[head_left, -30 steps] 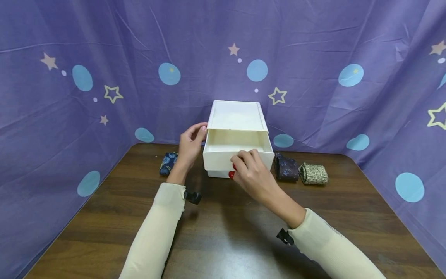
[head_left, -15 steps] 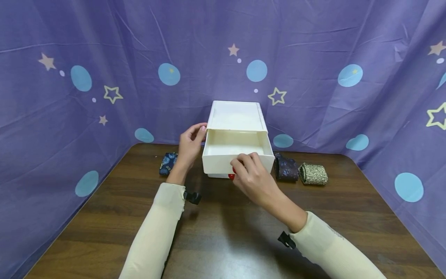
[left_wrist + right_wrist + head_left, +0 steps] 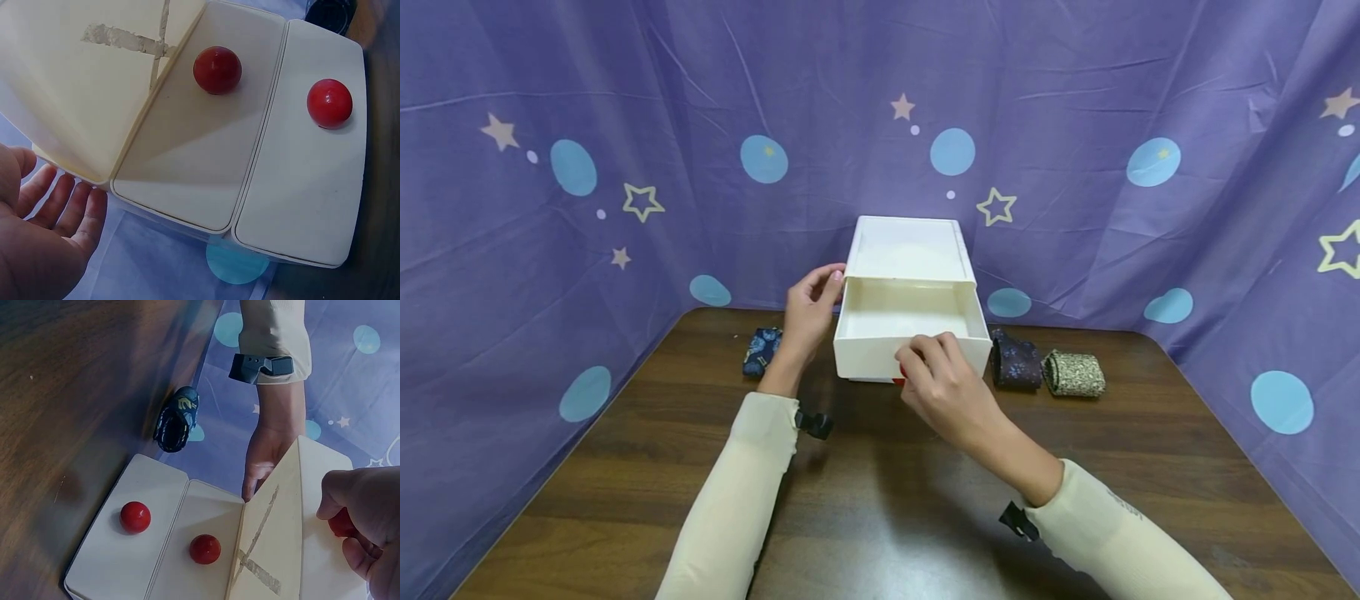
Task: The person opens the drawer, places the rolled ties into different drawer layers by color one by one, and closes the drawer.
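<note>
A white drawer unit [image 3: 912, 248] with red round knobs stands against the curtain. Its top drawer [image 3: 861, 358] is pulled out, and the inside looks bare. My right hand [image 3: 951, 387] pinches the top drawer's red knob [image 3: 340, 524] between thumb and fingers. Against the unit's left side rests my left hand [image 3: 808, 312], its fingers extended along the wall. Below the pulled-out drawer, the left wrist view shows the middle drawer [image 3: 187, 150] and the bottom drawer [image 3: 300, 187], both closed. Strips of worn tape cross the top drawer's underside [image 3: 69, 81].
A rolled dark blue patterned cloth [image 3: 762, 352] lies left of the unit. To the right are a rolled dark floral cloth [image 3: 1018, 362] and a rolled speckled green-beige cloth [image 3: 1077, 374]. A purple curtain [image 3: 1060, 233] closes off the back of the wooden table [image 3: 850, 517].
The top drawer has slid a little further out toward me, with my right hand on its knob. My left hand has stayed at the unit's side.
</note>
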Tool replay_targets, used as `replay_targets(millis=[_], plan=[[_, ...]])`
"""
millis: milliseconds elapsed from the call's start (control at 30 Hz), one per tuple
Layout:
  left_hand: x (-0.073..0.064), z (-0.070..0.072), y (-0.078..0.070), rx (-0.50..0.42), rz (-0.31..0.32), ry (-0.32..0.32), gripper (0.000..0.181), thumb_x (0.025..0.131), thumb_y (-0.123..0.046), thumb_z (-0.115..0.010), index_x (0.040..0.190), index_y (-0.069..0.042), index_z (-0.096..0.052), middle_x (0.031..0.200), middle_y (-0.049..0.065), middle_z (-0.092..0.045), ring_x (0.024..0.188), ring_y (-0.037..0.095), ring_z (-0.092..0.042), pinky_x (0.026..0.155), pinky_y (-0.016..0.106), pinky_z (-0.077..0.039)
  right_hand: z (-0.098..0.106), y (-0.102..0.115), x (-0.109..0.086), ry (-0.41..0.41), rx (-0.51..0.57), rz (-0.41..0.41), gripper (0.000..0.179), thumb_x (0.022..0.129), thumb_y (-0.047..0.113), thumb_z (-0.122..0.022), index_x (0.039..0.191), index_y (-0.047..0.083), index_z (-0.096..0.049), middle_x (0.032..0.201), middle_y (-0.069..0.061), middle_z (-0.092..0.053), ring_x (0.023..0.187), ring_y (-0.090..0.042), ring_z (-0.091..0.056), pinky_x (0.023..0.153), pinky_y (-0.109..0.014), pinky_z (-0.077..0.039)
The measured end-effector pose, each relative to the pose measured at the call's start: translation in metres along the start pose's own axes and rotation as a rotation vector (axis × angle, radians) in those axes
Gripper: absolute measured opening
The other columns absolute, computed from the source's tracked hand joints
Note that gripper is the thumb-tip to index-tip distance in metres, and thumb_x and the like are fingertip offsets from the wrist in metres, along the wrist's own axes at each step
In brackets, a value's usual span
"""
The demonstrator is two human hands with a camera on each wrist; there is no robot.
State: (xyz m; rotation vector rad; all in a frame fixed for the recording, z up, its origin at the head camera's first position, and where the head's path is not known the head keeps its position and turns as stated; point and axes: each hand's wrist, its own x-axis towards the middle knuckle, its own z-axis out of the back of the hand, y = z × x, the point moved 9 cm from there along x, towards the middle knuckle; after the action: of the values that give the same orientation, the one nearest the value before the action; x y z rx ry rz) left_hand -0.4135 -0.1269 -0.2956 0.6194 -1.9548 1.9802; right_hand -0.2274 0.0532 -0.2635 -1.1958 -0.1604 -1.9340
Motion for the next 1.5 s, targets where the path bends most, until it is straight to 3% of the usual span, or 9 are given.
replay_targets(millis=[133,500,633,900,1200,1333,1500], plan=[[0.000,0.000,0.000,0.003,0.004,0.001,0.035,0.105,-0.024,-0.061,0.128,0.002,-0.067,0.120,0.027,-0.066,0.094,0.018,-0.064,0.097,0.055,-0.053,0.002,0.003,0.000,-0.008,-0.007,0.006,0.021,0.077,-0.001,-0.065,0.098,-0.001,-0.063,0.095,-0.015,-0.063,0.081,-0.033,-0.056,0.071,-0.038,-0.052],[0.000,0.000,0.001,0.013,0.016,0.004,0.036,0.105,-0.025,-0.061,0.128,0.002,-0.068,0.119,0.026,-0.067,0.098,0.027,-0.065,0.083,0.025,-0.057,0.004,0.010,-0.002,-0.013,-0.030,0.022,0.017,0.082,0.000,-0.058,0.098,-0.001,-0.063,0.095,-0.015,-0.063,0.080,-0.032,-0.056,0.071,-0.037,-0.052],[-0.002,0.000,-0.004,0.010,0.026,0.007,0.035,0.105,-0.023,-0.060,0.129,0.002,-0.067,0.120,0.028,-0.066,0.102,0.034,-0.065,0.082,0.024,-0.056,0.007,0.012,-0.002,-0.023,-0.026,0.026,0.017,0.083,0.000,-0.057,0.098,-0.002,-0.063,0.095,-0.015,-0.063,0.080,-0.032,-0.057,0.071,-0.038,-0.052],[0.000,0.001,0.000,0.013,0.018,0.005,0.036,0.105,-0.024,-0.060,0.130,0.002,-0.067,0.122,0.026,-0.067,0.096,0.020,-0.063,0.082,0.023,-0.055,0.010,0.017,-0.002,-0.023,-0.031,0.037,0.017,0.083,0.001,-0.057,0.098,-0.002,-0.063,0.095,-0.016,-0.063,0.080,-0.032,-0.057,0.070,-0.037,-0.053],[-0.005,-0.002,-0.016,0.019,0.037,0.019,0.034,0.106,-0.012,-0.056,0.131,0.010,-0.063,0.123,0.035,-0.063,0.091,0.016,-0.062,0.078,0.019,-0.054,0.013,0.021,-0.002,-0.022,-0.048,0.044,0.016,0.087,0.002,-0.052,0.098,-0.002,-0.063,0.094,-0.015,-0.063,0.080,-0.032,-0.057,0.070,-0.037,-0.053],[-0.002,0.000,-0.008,0.016,0.036,0.014,0.035,0.106,-0.015,-0.057,0.132,0.008,-0.063,0.123,0.033,-0.064,0.088,0.011,-0.061,0.077,0.019,-0.053,0.014,0.023,-0.002,-0.016,-0.056,0.047,0.015,0.088,0.002,-0.052,0.098,-0.002,-0.063,0.094,-0.015,-0.063,0.079,-0.031,-0.057,0.070,-0.037,-0.054],[0.000,0.002,0.000,0.019,0.019,0.006,0.037,0.106,-0.023,-0.060,0.131,0.002,-0.066,0.121,0.027,-0.067,0.091,0.014,-0.061,0.078,0.020,-0.053,0.014,0.025,-0.002,-0.017,-0.056,0.048,0.017,0.088,0.002,-0.051,0.098,-0.002,-0.063,0.094,-0.015,-0.063,0.079,-0.031,-0.057,0.069,-0.036,-0.054]])
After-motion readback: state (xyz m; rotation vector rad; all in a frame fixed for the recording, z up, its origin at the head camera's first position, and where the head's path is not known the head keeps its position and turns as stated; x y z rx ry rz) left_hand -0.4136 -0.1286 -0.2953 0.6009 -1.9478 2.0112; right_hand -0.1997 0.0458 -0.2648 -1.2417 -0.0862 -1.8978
